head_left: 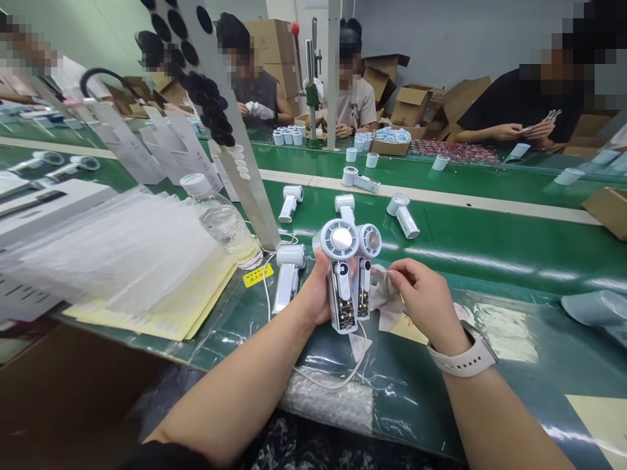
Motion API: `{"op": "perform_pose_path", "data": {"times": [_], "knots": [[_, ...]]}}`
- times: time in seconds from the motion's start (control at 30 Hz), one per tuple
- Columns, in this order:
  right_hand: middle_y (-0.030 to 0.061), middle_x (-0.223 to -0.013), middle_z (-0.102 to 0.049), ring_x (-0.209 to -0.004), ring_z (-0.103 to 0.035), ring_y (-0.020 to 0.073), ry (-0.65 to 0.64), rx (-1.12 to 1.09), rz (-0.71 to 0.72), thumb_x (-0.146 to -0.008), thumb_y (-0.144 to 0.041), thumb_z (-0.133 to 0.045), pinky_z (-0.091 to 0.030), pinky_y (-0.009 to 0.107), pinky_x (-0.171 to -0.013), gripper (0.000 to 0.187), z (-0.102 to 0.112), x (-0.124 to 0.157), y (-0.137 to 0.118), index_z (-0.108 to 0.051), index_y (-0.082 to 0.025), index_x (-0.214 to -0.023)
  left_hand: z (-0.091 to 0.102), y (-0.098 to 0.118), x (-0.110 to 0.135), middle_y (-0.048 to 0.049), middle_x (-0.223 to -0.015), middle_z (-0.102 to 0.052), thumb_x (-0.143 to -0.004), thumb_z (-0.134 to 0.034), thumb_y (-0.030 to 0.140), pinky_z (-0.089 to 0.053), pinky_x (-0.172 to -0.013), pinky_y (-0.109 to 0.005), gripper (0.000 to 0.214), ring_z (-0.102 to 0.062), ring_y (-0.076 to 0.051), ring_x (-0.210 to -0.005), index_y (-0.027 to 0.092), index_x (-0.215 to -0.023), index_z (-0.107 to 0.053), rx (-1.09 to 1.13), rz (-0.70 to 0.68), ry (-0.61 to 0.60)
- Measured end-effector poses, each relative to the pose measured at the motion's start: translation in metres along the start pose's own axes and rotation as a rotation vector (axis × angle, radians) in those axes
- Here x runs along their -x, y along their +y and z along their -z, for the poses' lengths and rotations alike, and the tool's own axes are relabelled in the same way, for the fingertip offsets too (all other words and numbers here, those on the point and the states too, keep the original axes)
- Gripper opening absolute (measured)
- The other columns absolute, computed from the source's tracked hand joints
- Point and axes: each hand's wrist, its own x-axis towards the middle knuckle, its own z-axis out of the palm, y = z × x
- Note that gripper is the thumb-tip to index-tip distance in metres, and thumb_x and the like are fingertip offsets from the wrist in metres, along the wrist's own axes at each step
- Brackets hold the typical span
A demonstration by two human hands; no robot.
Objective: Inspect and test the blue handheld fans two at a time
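Observation:
My left hand [318,290] is wrapped round a pale blue handheld fan [341,277], held upright. Its round head has a silver centre, a small display is lit, and bare circuit board shows in the lower handle. Close behind it on the right stands a second such fan [368,274]; whether my fingers grip that one too is hidden. With thumb and forefinger, my right hand [416,290] pinches a thin whitish cloth or tissue [385,290] just right of the fans. Another handheld fan [289,277] rests left of my left hand, next to a white cable [267,287].
Several more fans, one of them [404,215] at the right, lie on the green conveyor belt [490,241]. A water bottle [225,225], plastic bags [122,248] and yellow sheets [196,313] occupy the left. A slanted metal post [255,196] rises there. Co-workers sit opposite.

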Motion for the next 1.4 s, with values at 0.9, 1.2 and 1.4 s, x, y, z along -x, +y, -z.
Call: {"op": "perform_pose_path", "data": {"times": [0.9, 1.2, 1.4], "knots": [[-0.0056, -0.063, -0.052, -0.054, -0.049, 0.0108, -0.287, -0.661, -0.136, -0.069, -0.029, -0.077, -0.044, 0.026, -0.051, 0.025, -0.027, 0.017, -0.021, -0.052, -0.024, -0.072, 0.006, -0.029, -0.001, -0.0084, -0.059, -0.066, -0.057, -0.065, 0.088, -0.049, -0.055, -0.033, 0.083, -0.064, -0.022, -0.054, 0.011, -0.088, -0.071, -0.185, 0.121, 0.029], [-0.0041, -0.064, -0.054, -0.054, -0.050, 0.0117, -0.266, -0.600, -0.113, -0.070, -0.026, -0.071, -0.042, 0.026, -0.049, 0.017, -0.017, 0.014, -0.021, -0.054, -0.023, -0.072, 0.004, -0.025, 0.000, -0.0092, -0.068, -0.069, -0.052, -0.069, 0.087, -0.052, -0.063, -0.034, 0.084, -0.070, -0.029, -0.075, 0.013, -0.092, -0.070, -0.115, 0.127, 0.013], [0.0029, -0.074, -0.059, -0.069, -0.056, 0.0207, 0.021, -0.187, -0.038, -0.073, -0.026, -0.067, -0.049, 0.038, -0.064, 0.006, 0.002, 0.000, 0.003, -0.062, -0.023, -0.075, 0.000, -0.011, -0.001, -0.0042, -0.058, -0.061, -0.052, -0.067, 0.088, -0.051, -0.060, -0.029, 0.072, -0.066, -0.022, -0.068, 0.017, -0.062, -0.060, -0.062, 0.032, 0.035]]}}
